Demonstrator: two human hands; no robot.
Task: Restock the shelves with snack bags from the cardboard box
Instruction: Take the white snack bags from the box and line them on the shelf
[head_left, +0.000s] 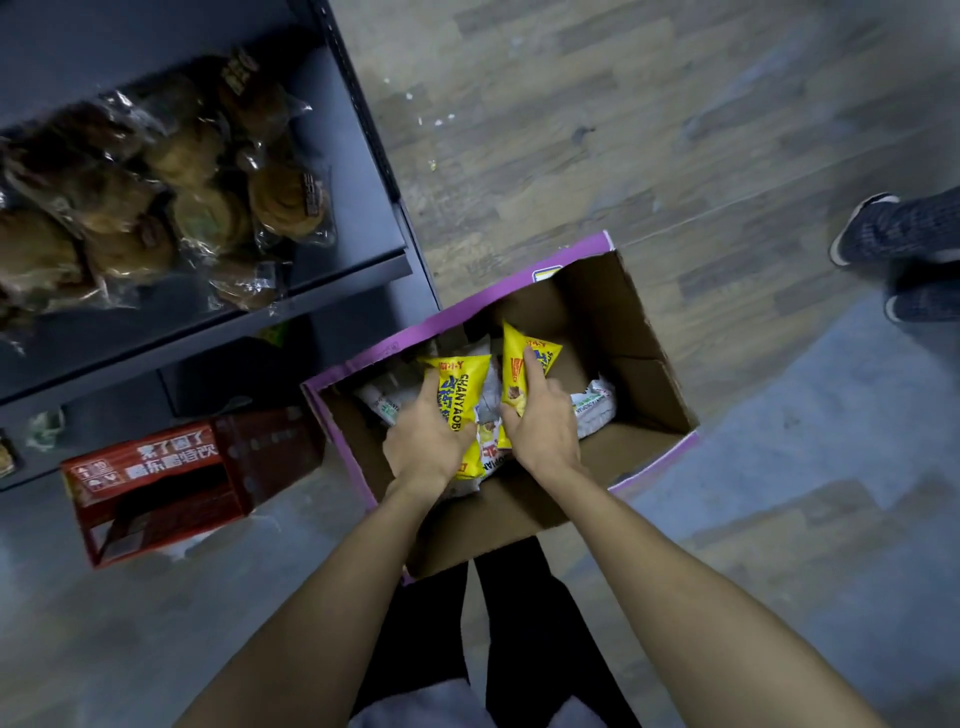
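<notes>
Picking is under way — inside the cardboard box one yellow snack bag is gripped by the left hand, another yellow bag by the right hand; lifting toward the shelves is called for next.

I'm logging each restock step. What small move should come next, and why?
Probably raise both hands clear of the box: the left hand grips the left bag, the right hand grips the right bag, both inside its walls, and the shelf lies to the left.
</notes>
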